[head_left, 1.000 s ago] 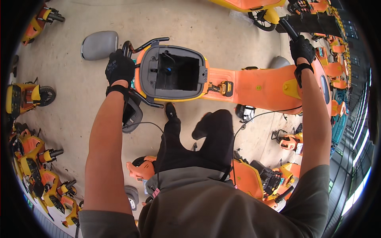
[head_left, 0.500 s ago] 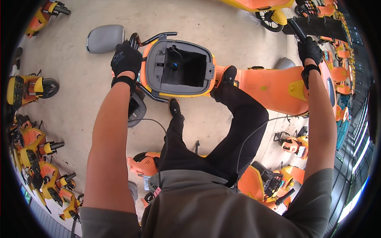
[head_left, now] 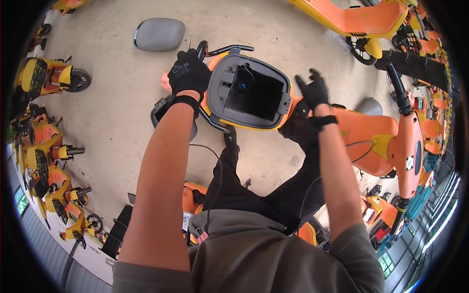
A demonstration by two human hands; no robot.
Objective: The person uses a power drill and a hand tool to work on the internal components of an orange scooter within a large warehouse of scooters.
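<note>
An orange and yellow scooter [head_left: 361, 132] stands across in front of me, its storage box [head_left: 256, 95] uncovered. Inside the dark box lie a black cable and a small blue piece. At the scooter's rear end, my left hand [head_left: 189, 73], in a black glove, is closed round the black rear rail [head_left: 201, 49]; its palm side is hidden. A thin light sliver shows just beyond its fingers, too small to name. My right hand [head_left: 313, 90], also gloved, is in the air to the right of the box, fingers apart and empty. Farther right is the black handlebar grip [head_left: 398, 88].
A grey scooter seat [head_left: 159, 34] lies on the floor at the far left. A dark open container [head_left: 163, 110] is beside the rear rail. Several parked scooters [head_left: 51, 78] line the left side, and another scooter [head_left: 361, 22] stands at the far right. My foot rests by the footboard.
My right hand has let go of the handlebar grip and moved left toward the storage box. The handlebar has turned. My left hand stays at the rear rail while the view has shifted.
</note>
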